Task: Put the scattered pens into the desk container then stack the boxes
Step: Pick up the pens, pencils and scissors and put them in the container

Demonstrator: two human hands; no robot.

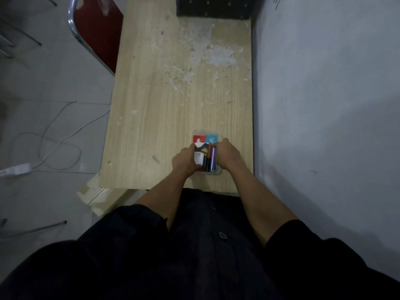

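A clear plastic container [200, 132] stands near the front right of the wooden desk [164, 109]. Inside lie a red box [198, 139] and a blue box [212, 139] at the far end, a white box with a dark and yellow print [199, 155], and several pens [210, 158], one orange-brown and one purple. My left hand [184, 160] grips the container's left side, its fingers curled over the white box. At the right side my right hand [228, 153] grips the rim, with its fingers curled beside the pens.
The desk's far half has peeled white patches [213, 54]. A dark box [213, 6] sits at the far end. A grey wall [324, 94] runs close along the right edge. A red chair [95, 29] and a white cable [58, 139] are on the floor to the left.
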